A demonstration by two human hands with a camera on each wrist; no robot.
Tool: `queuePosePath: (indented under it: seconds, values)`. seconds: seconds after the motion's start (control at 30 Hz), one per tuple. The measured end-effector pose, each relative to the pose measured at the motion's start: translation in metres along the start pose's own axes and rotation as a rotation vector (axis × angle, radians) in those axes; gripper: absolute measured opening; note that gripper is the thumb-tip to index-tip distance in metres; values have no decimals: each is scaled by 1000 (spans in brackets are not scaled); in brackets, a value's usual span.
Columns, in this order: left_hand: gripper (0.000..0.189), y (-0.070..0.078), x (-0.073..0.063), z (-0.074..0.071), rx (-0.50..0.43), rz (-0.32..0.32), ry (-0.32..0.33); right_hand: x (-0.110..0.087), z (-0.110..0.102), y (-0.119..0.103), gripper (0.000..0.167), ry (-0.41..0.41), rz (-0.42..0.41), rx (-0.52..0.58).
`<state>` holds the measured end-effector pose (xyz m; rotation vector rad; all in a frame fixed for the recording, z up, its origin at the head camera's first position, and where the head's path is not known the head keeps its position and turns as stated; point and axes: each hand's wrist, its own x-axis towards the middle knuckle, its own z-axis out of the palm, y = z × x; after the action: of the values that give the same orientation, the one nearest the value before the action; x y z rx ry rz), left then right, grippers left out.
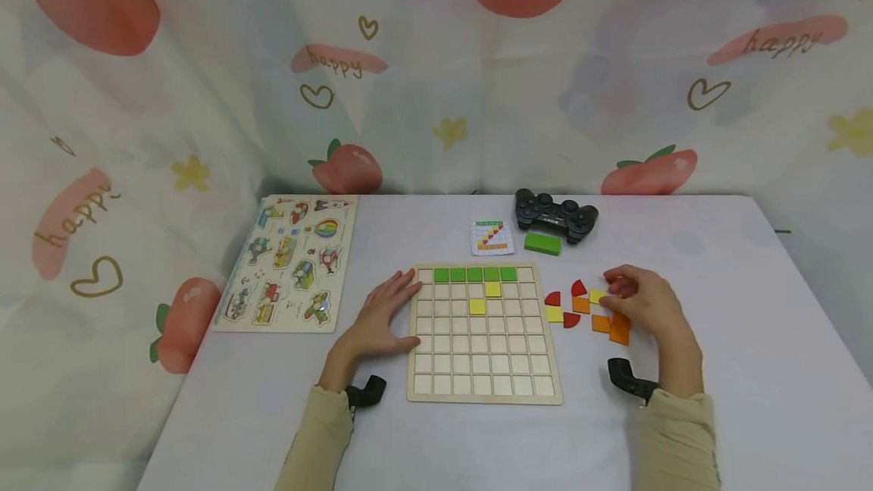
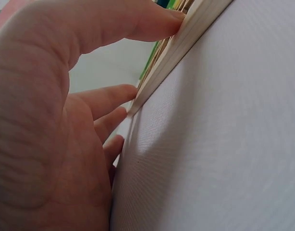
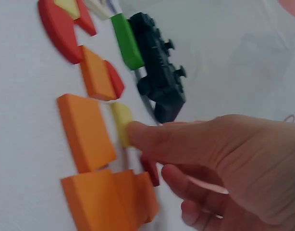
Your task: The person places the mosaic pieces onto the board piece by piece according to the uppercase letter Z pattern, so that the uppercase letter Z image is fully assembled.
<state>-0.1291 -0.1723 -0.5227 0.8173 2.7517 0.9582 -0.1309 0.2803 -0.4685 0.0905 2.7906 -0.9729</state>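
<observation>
My left hand [image 1: 382, 317] is spread along the left edge of a wooden grid board [image 1: 483, 364], thumb and fingertips touching its side. In the left wrist view the board's edge [image 2: 169, 60] stands between thumb and fingers. A row of green squares [image 1: 474, 274] fills much of the board's top row, with two yellow squares [image 1: 492, 289] stepping down below. To the right, my right hand [image 1: 644, 301] pinches a yellow square block [image 3: 121, 121] with the thumb on it; the opposing fingertip is hidden. Orange blocks [image 3: 87, 132] and red quarter-round blocks [image 3: 61, 33] lie around it.
A small pattern card [image 1: 492, 238] lies behind the board, beside a green block [image 1: 542, 243] and a black game controller [image 1: 555, 215]. A picture puzzle board [image 1: 289, 264] lies at the left. A patterned curtain [image 1: 423, 82] hangs behind the table.
</observation>
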Motion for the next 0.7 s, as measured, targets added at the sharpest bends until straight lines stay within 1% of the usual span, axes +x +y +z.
queuePosePath:
  seconds: [0.1, 0.27, 0.33, 0.47, 0.57, 0.7]
  values:
    - [94, -1, 0, 0, 3, 7, 0, 0, 2, -2, 49, 46, -9, -1]
    - [94, -2, 1, 0, 11, 11, -7, 1, 3, -1, 54, 30, -43, 2]
    - [94, -3, 2, 0, 18, 2, -13, 2, 3, -1, 53, 29, -40, -14]
    - [94, -2, 2, 0, 15, -9, -15, 2, 5, -2, 51, 67, -52, -18]
    - [94, -1, 2, -1, 7, -15, -15, 5, 11, -1, 48, 119, -95, -3]
    - [94, -1, 0, -1, 5, -21, -16, 5, 17, -19, 46, 118, -183, 37]
